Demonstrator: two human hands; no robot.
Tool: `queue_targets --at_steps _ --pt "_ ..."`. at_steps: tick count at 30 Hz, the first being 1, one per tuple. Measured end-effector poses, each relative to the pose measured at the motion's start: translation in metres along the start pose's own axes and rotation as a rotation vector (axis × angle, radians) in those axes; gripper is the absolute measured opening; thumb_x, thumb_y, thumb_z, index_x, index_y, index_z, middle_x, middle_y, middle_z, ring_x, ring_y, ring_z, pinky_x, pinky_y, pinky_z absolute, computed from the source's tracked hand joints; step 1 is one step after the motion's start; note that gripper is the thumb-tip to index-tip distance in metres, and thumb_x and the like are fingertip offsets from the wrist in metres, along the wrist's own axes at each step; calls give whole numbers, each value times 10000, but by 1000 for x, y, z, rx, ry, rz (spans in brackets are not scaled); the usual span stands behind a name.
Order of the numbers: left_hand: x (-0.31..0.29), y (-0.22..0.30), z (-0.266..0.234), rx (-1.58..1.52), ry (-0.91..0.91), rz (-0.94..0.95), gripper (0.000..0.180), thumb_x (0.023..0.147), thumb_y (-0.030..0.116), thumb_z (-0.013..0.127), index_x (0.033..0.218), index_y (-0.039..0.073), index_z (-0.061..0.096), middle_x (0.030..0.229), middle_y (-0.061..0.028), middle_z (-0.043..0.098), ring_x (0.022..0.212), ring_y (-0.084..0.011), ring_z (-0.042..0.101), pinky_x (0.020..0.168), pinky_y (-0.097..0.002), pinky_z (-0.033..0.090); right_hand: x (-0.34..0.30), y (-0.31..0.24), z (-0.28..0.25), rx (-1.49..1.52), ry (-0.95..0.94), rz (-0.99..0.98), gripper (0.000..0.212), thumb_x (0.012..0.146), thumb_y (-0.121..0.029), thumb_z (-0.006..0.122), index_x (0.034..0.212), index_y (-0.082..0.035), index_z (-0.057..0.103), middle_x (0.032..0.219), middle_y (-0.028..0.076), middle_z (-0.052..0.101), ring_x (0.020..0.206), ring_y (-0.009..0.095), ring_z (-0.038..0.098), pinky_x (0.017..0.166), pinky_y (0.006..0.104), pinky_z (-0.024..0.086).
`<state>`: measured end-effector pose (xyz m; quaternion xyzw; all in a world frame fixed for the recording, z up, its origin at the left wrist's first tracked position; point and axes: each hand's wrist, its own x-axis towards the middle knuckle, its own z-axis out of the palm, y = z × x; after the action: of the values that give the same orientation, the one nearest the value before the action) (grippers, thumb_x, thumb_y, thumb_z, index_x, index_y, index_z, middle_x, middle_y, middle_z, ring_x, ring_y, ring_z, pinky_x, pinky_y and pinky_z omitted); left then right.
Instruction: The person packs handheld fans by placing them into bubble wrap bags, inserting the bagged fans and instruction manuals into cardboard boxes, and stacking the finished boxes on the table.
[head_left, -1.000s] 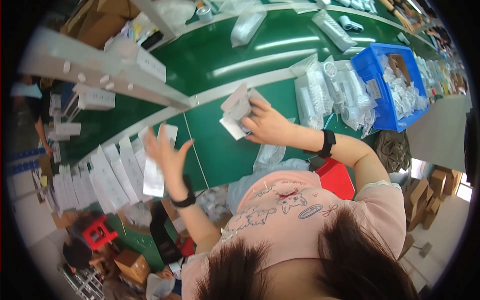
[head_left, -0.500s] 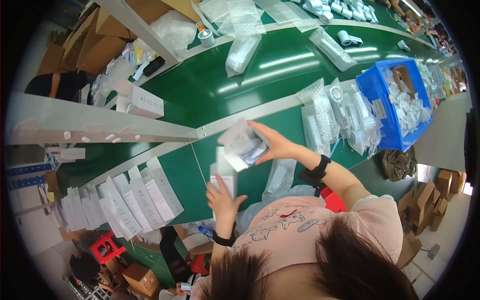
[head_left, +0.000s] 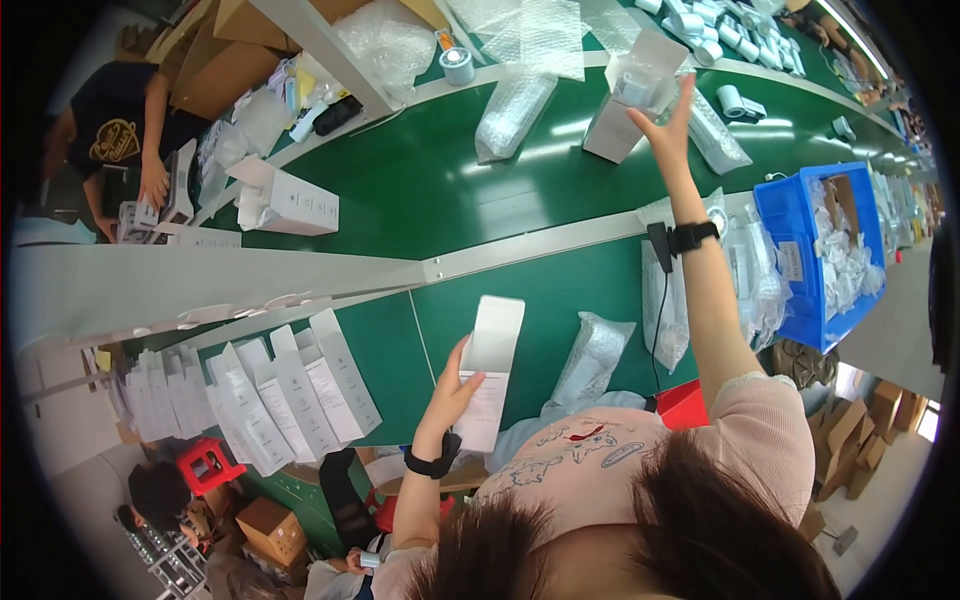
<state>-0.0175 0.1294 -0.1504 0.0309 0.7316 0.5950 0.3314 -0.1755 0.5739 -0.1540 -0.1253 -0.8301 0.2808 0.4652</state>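
In the head view, the left hand [head_left: 450,396] is gripping a white box [head_left: 486,412] by its left edge, with its fingers clamped on the cardboard and the thumb lying over the printed face. The long flap of this box is sticking out away from the person, and the box is being held over the near part of the green worktop [head_left: 440,300], just in front of the pink shirt [head_left: 600,450]. The right hand [head_left: 666,132] is reaching past the pale metal rail [head_left: 540,245], its fingers spreading apart beside an open carton [head_left: 610,132], which is sitting on the far green surface [head_left: 430,170]; whether they are touching it, I cannot tell. Wrapped contents are showing in the carton's mouth. A black cord [head_left: 657,320] is hanging near the right wristband [head_left: 694,237]. Between the 2 forearms, 1 bubble-wrapped pack [head_left: 592,362] is lying near the shirt. More wrapped packs [head_left: 665,310] are lying to the right, next to a blue bin [head_left: 778,205] that is holding clear plastic bags [head_left: 845,275]. To the left, a row of white boxes [head_left: 300,385] is standing close together. At the upper left, a co-worker in a dark shirt [head_left: 115,125] is handling small boxes.
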Motion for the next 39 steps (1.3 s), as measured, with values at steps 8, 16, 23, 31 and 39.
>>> queue_targets --at_steps 8,16,23,31,39 --pt "16 47 7 354 327 441 756 623 140 742 1261 75 342 1273 -184 328 1113 -334 410 908 -382 363 -7 -140 100 -66 -781 118 555 793 -371 533 1245 -89 380 844 167 601 801 336 584 714 398 461" --pt "15 43 30 388 395 448 643 585 87 774 1065 71 347 1284 -207 314 1134 -265 389 944 -361 328 -39 -74 211 -110 -922 355 701 704 -410 588 1285 -131 313 1022 249 547 1008 387 501 826 436 425" --pt "29 31 49 -47 502 477 661 591 72 781 1014 86 275 1307 -251 282 1138 -289 396 935 -374 340 -17 -199 5 1032 -523 219 1103 633 -83 696 1363 -51 -130 1279 205 365 1166 300 408 946 352 352" --pt "21 37 76 124 556 410 620 598 59 780 976 62 288 1070 -137 389 994 -227 429 841 -347 368 -111 -229 -65 608 -342 217 967 600 -122 735 1331 -37 108 1265 166 342 1192 287 348 999 367 275" --pt "21 31 89 182 638 570 608 599 59 783 942 64 280 1043 -127 375 964 -229 432 832 -351 365 -135 -221 -104 549 -303 82 810 593 -174 757 1222 -46 263 1166 163 397 1110 298 411 933 364 332"
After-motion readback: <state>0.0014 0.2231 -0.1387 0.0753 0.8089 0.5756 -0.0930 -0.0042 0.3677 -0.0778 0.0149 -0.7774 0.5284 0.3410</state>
